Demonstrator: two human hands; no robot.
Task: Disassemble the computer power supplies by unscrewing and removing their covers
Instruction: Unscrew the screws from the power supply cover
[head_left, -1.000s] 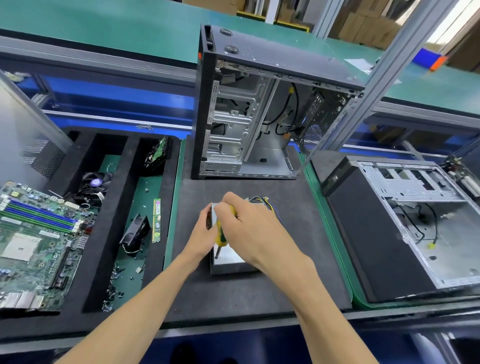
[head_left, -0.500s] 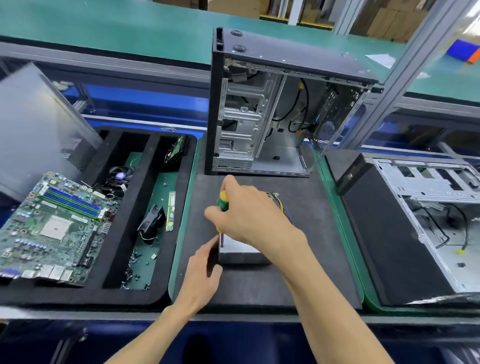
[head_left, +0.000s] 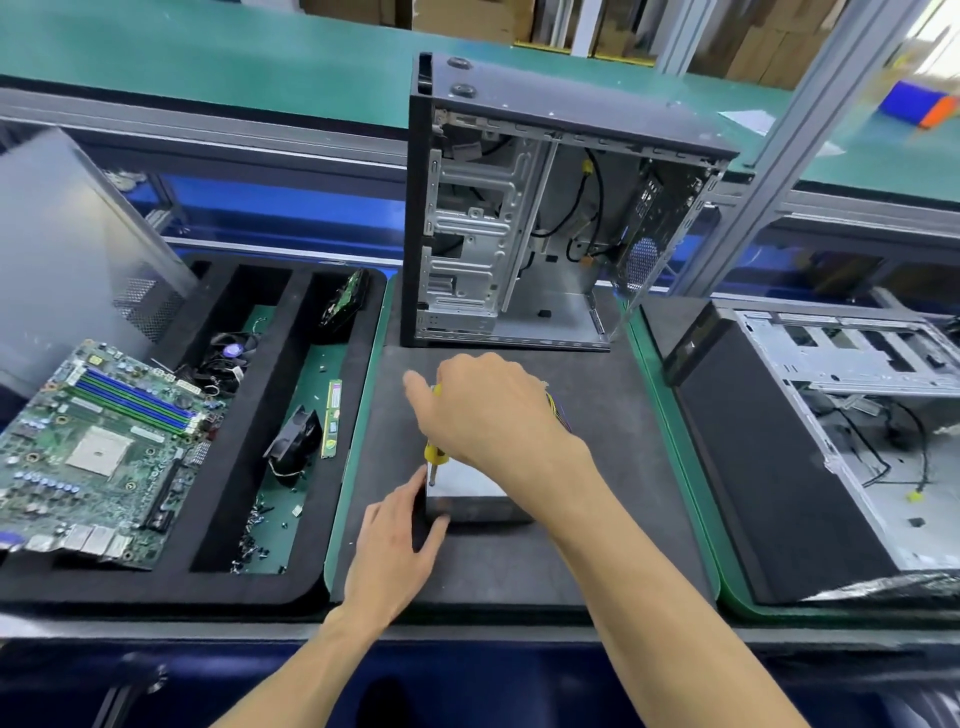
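Note:
A grey metal power supply (head_left: 470, 493) lies flat on the dark mat (head_left: 597, 545) in front of me, its coloured wires (head_left: 558, 410) poking out behind my right hand. My right hand (head_left: 488, 410) grips a yellow-handled screwdriver (head_left: 435, 453) held upright, its tip down on the unit's near left corner. My left hand (head_left: 397, 540) holds that same corner, thumb on the front face and fingers along the left side. Most of the power supply's top is hidden under my right hand.
An open black tower case (head_left: 524, 218) stands upright behind the mat. Another opened case (head_left: 831, 441) lies on its side to the right. Left, a black foam tray (head_left: 311, 582) holds a motherboard (head_left: 98, 452), fans, a RAM stick (head_left: 331, 418) and loose screws.
My left hand slid from the unit's far left side down to its near left corner. My right hand kept the screwdriver upright and shifted it to that corner. The camera moved closer.

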